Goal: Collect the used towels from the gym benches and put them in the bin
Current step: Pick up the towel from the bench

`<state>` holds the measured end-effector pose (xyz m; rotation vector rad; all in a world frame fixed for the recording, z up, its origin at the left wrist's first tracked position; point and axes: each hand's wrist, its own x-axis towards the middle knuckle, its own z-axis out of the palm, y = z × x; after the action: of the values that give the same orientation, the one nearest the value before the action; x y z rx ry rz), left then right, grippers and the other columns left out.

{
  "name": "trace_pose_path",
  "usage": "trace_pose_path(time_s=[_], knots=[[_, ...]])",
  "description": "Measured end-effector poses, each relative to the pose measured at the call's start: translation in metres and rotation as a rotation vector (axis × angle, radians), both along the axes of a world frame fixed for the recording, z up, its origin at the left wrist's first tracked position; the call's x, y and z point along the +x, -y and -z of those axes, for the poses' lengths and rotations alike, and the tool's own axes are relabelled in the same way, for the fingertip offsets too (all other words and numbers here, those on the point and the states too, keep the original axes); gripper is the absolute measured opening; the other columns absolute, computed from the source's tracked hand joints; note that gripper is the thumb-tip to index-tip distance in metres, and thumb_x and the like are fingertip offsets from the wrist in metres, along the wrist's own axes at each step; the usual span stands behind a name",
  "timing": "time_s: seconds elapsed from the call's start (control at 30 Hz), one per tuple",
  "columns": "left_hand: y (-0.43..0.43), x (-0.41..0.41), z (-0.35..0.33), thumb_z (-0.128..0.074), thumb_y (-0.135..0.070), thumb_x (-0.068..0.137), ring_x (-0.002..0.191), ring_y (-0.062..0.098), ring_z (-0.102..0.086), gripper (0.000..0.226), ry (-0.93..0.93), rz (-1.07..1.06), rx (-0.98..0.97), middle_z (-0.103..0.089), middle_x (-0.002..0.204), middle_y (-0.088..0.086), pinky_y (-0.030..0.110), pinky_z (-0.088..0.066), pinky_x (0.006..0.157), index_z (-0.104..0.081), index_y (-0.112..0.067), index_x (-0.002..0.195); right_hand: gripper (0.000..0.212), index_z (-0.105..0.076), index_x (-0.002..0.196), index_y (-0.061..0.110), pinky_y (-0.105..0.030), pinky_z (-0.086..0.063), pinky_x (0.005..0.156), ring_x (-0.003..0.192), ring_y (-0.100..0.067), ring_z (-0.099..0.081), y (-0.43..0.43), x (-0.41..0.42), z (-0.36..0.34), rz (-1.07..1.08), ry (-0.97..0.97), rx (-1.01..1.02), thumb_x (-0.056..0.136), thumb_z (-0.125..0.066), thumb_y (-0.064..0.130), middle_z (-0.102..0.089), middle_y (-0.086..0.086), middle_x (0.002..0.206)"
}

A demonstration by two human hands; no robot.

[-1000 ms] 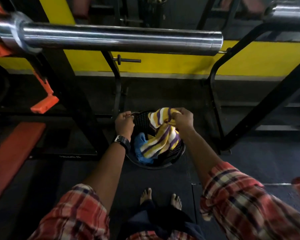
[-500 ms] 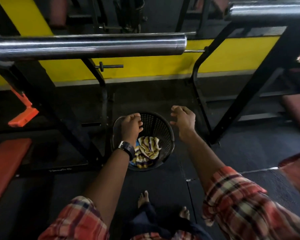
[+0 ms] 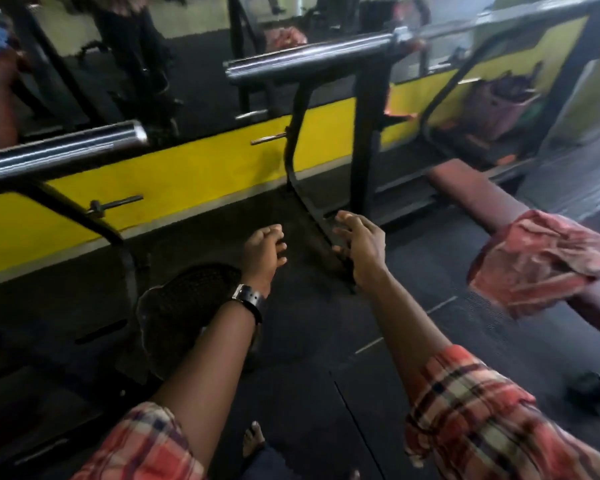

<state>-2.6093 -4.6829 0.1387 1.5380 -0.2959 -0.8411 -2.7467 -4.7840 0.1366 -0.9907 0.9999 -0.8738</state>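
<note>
A black mesh bin [image 3: 184, 299] stands on the dark floor at lower left, partly behind my left forearm; its contents are hidden from this angle. A crumpled red towel [image 3: 540, 261] lies on a maroon bench [image 3: 478, 195] at the right. My left hand [image 3: 262, 254] hovers beyond the bin with fingers loosely curled and nothing in it. My right hand [image 3: 359, 240] is stretched forward over the floor, fingers relaxed and empty, well left of the red towel.
A black rack upright [image 3: 366, 140] and its curved foot stand just beyond my hands. Steel barbells [image 3: 59, 154] cross at left and another barbell [image 3: 309, 60] at upper middle. A yellow wall band [image 3: 201, 171] runs behind. A dark object [image 3: 589, 386] lies on the floor at right.
The striped towel dropped into the bin and my right hand let go. Both hands left the bin, and my view swung right, bringing the bench with the red towel into sight.
</note>
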Motion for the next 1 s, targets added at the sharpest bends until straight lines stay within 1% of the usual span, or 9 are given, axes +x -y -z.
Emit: trace_pose_path(time_s=[0.17,0.23,0.33,0.43,0.57,0.77,0.83,0.93,1.0], knots=[[0.063,-0.116,-0.013,-0.052,-0.021,0.099,0.076,0.011,-0.057,0.01,-0.015,0.199,-0.041,-0.06,0.087,-0.003,0.028,-0.045,0.063,-0.06,-0.021,0.092,0.017,-0.072,0.099,0.016,-0.024,-0.049,0.052,0.08,-0.016,-0.064,0.028,-0.126,-0.015,0.247,0.035,-0.023,0.091,-0.057,0.017,-0.07,0.003,0.088],[0.089,-0.163,-0.016,-0.051,-0.02,0.099,0.074,0.01,-0.056,0.009,-0.03,0.288,-0.054,-0.06,0.087,-0.004,0.027,-0.044,0.063,-0.06,-0.019,0.096,0.017,-0.071,0.099,0.016,-0.025,-0.05,0.052,0.079,-0.015,-0.064,0.038,-0.179,-0.02,0.339,0.016,-0.035,0.092,-0.057,0.015,-0.069,0.003,0.087],[0.126,-0.234,-0.022,-0.048,-0.015,0.099,0.077,0.011,-0.056,0.014,-0.023,0.465,-0.073,-0.06,0.091,-0.003,0.028,-0.045,0.064,-0.059,-0.015,0.109,0.018,-0.069,0.103,0.015,-0.028,-0.049,0.055,0.082,-0.017,-0.062,0.054,-0.258,-0.028,0.492,0.034,-0.052,0.093,-0.054,0.014,-0.069,-0.001,0.096],[0.165,-0.298,-0.026,-0.046,-0.012,0.099,0.08,0.012,-0.057,0.016,-0.019,0.612,-0.08,-0.061,0.095,-0.001,0.028,-0.046,0.066,-0.059,-0.018,0.105,0.025,-0.066,0.114,0.004,-0.029,-0.046,0.056,0.089,-0.024,-0.059,0.073,-0.325,-0.03,0.636,0.062,-0.048,0.096,-0.051,0.012,-0.064,-0.011,0.105],[0.209,-0.349,-0.022,-0.046,-0.014,0.099,0.086,0.014,-0.059,0.018,-0.021,0.72,-0.082,-0.063,0.097,-0.003,0.031,-0.048,0.071,-0.061,-0.022,0.101,0.03,-0.061,0.12,-0.007,-0.031,-0.043,0.059,0.084,-0.027,-0.057,0.1,-0.378,-0.023,0.746,0.06,-0.027,0.097,-0.05,0.008,-0.061,-0.018,0.098],[0.293,-0.391,0.001,-0.044,-0.012,0.099,0.084,0.015,-0.059,0.019,-0.097,0.76,-0.031,-0.063,0.095,-0.001,0.03,-0.048,0.067,-0.061,-0.021,0.096,0.025,-0.068,0.113,0.003,-0.03,-0.051,0.057,0.083,-0.023,-0.062,0.179,-0.425,0.018,0.795,-0.027,0.009,0.095,-0.053,0.011,-0.067,-0.014,0.099],[0.336,-0.399,0.013,-0.044,-0.012,0.099,0.086,0.015,-0.059,0.019,-0.111,0.754,0.002,-0.063,0.095,-0.001,0.03,-0.048,0.068,-0.061,-0.021,0.096,0.02,-0.07,0.106,0.007,-0.027,-0.05,0.052,0.072,-0.019,-0.061,0.22,-0.438,0.039,0.792,-0.068,0.037,0.094,-0.055,0.011,-0.066,-0.012,0.091],[0.388,-0.407,0.027,-0.044,-0.013,0.099,0.087,0.015,-0.059,0.018,-0.12,0.744,0.05,-0.063,0.094,-0.002,0.03,-0.048,0.07,-0.061,-0.019,0.101,0.016,-0.07,0.096,0.015,-0.019,-0.042,0.039,0.045,-0.005,-0.053,0.271,-0.451,0.061,0.754,-0.13,0.1,0.095,-0.054,0.012,-0.061,-0.008,0.079],[0.423,-0.415,0.039,-0.044,-0.013,0.1,0.087,0.014,-0.057,0.019,-0.119,0.76,0.083,-0.062,0.096,-0.002,0.03,-0.047,0.07,-0.06,-0.016,0.108,0.016,-0.069,0.093,0.02,-0.017,-0.041,0.038,0.038,-0.001,-0.051,0.306,-0.46,0.078,0.733,-0.152,0.132,0.095,-0.054,0.013,-0.061,-0.006,0.075]])
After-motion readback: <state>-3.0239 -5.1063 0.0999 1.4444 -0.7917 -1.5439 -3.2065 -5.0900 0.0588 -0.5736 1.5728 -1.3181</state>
